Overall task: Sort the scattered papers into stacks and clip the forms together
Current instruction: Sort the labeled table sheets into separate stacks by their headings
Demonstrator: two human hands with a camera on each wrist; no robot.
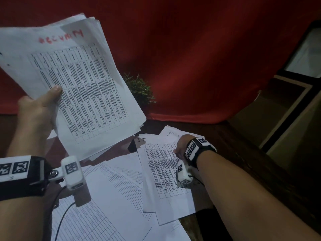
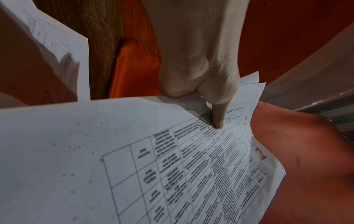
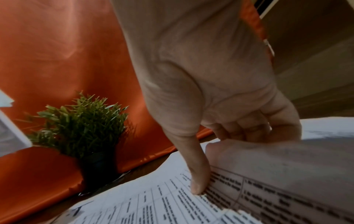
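Head view shows my left hand (image 1: 37,108) holding the gathered stack (image 1: 78,80) raised off the table (image 1: 243,153), thumb clamped on top, I judge to keep sorted forms clear of the loose papers (image 1: 112,197) below. My right hand (image 3: 210,106) pinches the edge of a table-printed form (image 1: 165,171) lying directly beneath it, thumb on top, fingers curled under.

table text on held stack (image 1: 83,87) — too blurred to read | left hand (image 1: 37,108) fingers hidden behind it | right hand (image 1: 181,146) fingers hidden under sheet (image 1: 165,171)
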